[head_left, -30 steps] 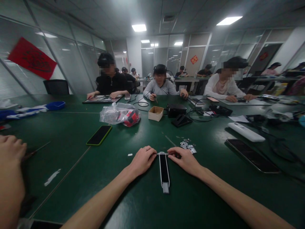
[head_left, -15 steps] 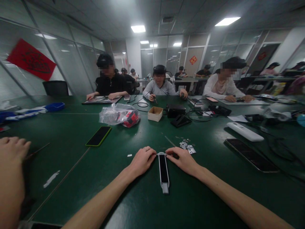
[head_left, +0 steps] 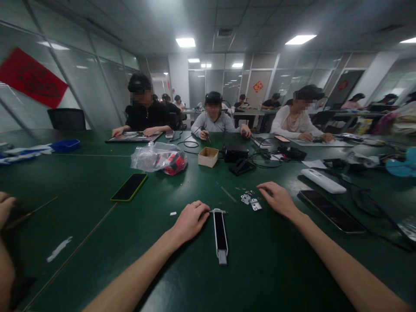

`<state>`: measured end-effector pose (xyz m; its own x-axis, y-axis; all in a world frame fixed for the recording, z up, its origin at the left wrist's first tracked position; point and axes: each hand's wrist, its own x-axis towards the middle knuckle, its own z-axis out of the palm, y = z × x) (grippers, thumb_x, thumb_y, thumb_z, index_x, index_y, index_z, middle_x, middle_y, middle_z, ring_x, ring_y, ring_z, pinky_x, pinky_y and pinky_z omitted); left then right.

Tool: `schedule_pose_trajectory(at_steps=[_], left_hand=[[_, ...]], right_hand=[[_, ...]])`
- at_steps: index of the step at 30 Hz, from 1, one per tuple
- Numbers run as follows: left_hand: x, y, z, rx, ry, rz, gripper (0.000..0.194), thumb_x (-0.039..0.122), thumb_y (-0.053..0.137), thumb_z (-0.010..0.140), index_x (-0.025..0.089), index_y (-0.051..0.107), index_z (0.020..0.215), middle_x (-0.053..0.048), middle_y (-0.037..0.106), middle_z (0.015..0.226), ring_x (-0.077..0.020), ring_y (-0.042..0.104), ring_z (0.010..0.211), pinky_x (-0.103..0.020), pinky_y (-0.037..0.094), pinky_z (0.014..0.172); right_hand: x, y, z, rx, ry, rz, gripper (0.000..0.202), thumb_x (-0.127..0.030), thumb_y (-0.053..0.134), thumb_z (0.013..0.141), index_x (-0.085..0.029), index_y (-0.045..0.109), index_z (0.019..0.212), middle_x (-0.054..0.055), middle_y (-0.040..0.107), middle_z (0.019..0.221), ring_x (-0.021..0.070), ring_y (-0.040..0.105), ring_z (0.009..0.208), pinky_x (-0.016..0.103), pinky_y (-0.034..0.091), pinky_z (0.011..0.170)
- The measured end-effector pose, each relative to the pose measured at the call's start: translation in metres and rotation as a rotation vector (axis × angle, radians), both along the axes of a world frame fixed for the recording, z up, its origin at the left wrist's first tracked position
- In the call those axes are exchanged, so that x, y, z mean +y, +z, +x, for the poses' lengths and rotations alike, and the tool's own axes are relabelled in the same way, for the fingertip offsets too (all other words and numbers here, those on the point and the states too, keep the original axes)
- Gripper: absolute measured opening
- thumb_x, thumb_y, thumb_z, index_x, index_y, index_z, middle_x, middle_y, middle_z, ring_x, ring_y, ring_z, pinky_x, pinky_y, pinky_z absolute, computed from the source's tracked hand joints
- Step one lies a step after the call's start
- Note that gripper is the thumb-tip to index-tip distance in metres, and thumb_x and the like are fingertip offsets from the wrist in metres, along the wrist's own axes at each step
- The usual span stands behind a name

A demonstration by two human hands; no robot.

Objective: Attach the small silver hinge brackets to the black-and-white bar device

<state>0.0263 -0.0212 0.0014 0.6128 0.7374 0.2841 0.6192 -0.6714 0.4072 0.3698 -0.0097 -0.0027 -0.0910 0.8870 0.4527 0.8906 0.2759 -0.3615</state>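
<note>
A long narrow device [head_left: 220,234] with a black face and pale frame lies on the green table, with a thin metal rod across its far end. My left hand [head_left: 192,220] has its fingers closed on the left end of that rod. Off to the right, my right hand [head_left: 276,197] hovers or rests beside the small metal parts, its fingers stretched out and apart, with nothing in them. Those parts are flat metal plates [head_left: 255,204] with holes and several tiny rings [head_left: 250,192].
Beyond are a plastic bag [head_left: 146,157], a small box [head_left: 208,157] and black devices [head_left: 235,152]. Phones [head_left: 130,187] [head_left: 329,210] lie left and right. A co-worker's hand [head_left: 5,208] is at the left edge. People sit across the table.
My right hand has let go of the rod's right end and moved right and away, past the metal parts. My left hand stays at the rod. The view has turned slightly right.
</note>
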Motion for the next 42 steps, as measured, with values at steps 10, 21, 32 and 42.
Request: schedule_pose_trajectory(at_steps=[10, 21, 32, 42], left_hand=[[0.0, -0.001, -0.001, 0.007, -0.002, 0.024, 0.014, 0.02, 0.046, 0.089, 0.019, 0.059, 0.095, -0.005, 0.06, 0.096, -0.0174, 0.056, 0.085, -0.028, 0.045, 0.073], [-0.001, 0.001, 0.0, 0.005, 0.011, 0.019, 0.015, 0.021, 0.046, 0.089, 0.018, 0.059, 0.095, -0.005, 0.06, 0.094, -0.0173, 0.056, 0.083, -0.029, 0.044, 0.072], [-0.001, -0.001, -0.001, -0.001, 0.004, 0.026, 0.014, 0.02, 0.048, 0.088, 0.019, 0.059, 0.095, -0.004, 0.06, 0.095, -0.0171, 0.056, 0.083, -0.028, 0.045, 0.072], [0.001, -0.005, 0.0, 0.014, 0.009, 0.035, 0.014, 0.021, 0.046, 0.088, 0.019, 0.059, 0.095, -0.004, 0.059, 0.093, -0.017, 0.055, 0.083, -0.029, 0.044, 0.075]], right_hand=[[0.016, -0.02, 0.008, -0.08, 0.004, -0.235, 0.032, -0.038, 0.042, 0.088, -0.023, 0.066, 0.103, 0.008, 0.06, 0.103, 0.0215, 0.054, 0.097, 0.036, 0.042, 0.086], [0.01, -0.009, 0.012, -0.079, -0.007, -0.262, 0.027, -0.03, 0.042, 0.086, -0.019, 0.064, 0.097, 0.008, 0.061, 0.1, 0.021, 0.055, 0.094, 0.034, 0.043, 0.084], [0.012, -0.008, 0.022, -0.169, -0.018, -0.3, 0.024, -0.032, 0.047, 0.085, -0.019, 0.064, 0.096, 0.009, 0.059, 0.103, 0.0222, 0.054, 0.098, 0.034, 0.044, 0.084], [0.01, 0.002, 0.009, -0.187, -0.159, -0.396, 0.023, -0.03, 0.047, 0.083, -0.016, 0.065, 0.088, 0.01, 0.063, 0.094, 0.0217, 0.058, 0.088, 0.03, 0.044, 0.076]])
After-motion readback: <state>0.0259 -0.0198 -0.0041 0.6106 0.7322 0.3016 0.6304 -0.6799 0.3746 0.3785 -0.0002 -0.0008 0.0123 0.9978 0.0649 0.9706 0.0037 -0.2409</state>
